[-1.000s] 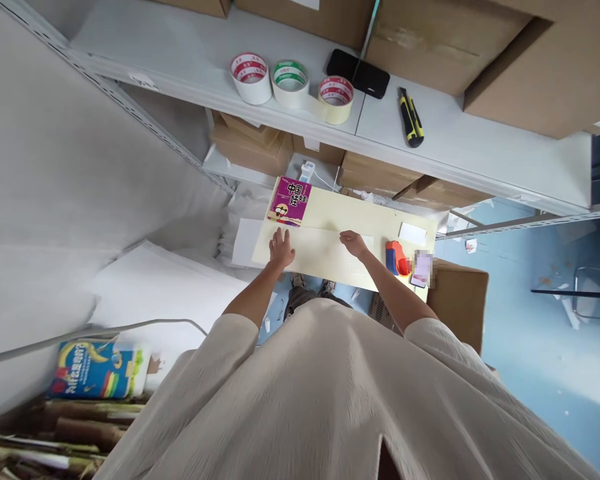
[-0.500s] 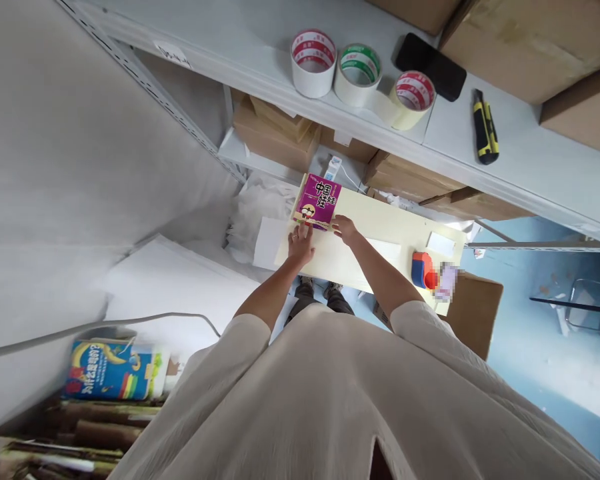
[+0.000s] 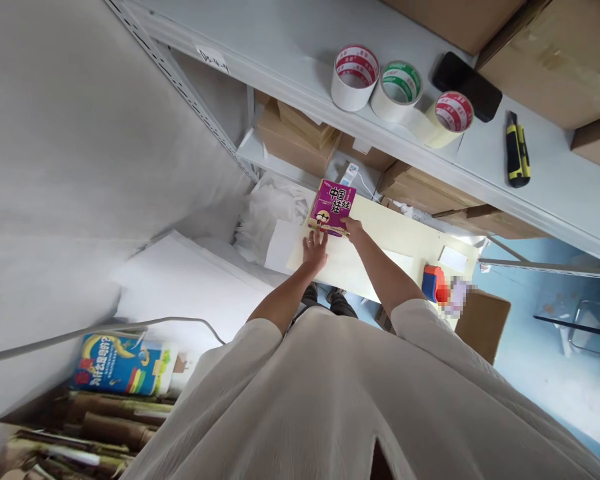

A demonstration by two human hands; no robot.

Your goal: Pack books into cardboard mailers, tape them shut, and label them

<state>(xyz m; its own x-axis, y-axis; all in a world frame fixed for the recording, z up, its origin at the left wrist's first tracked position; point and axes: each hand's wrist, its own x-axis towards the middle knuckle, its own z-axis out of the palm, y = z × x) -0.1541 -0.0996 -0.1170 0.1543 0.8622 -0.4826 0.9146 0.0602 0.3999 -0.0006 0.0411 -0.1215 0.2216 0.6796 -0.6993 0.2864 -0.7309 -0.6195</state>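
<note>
A purple book (image 3: 333, 203) with large Chinese lettering and a cartoon figure lies at the far left part of the pale yellow table (image 3: 360, 270). My left hand (image 3: 315, 251) is at the book's near edge, its fingers stretched out and spread, fingertips touching that edge. At the near right corner, my right hand (image 3: 353, 228) grips the book, thumb over the cover; its other fingers are mostly hidden. A white sheet (image 3: 281, 245) lies left of the book.
Above the table, a shelf (image 3: 290, 57) holds several tape rolls (image 3: 355, 79), a black phone-like object (image 3: 467, 87) and a yellow-black utility knife (image 3: 517, 150). Cardboard boxes (image 3: 293, 137) fill the lower shelf. A red-blue tape dispenser (image 3: 434, 283) stands at the table's right end.
My right hand has moved onto the book's corner and closed on it. My left hand stays at the near edge. The whole view has shifted, so things appear further right.
</note>
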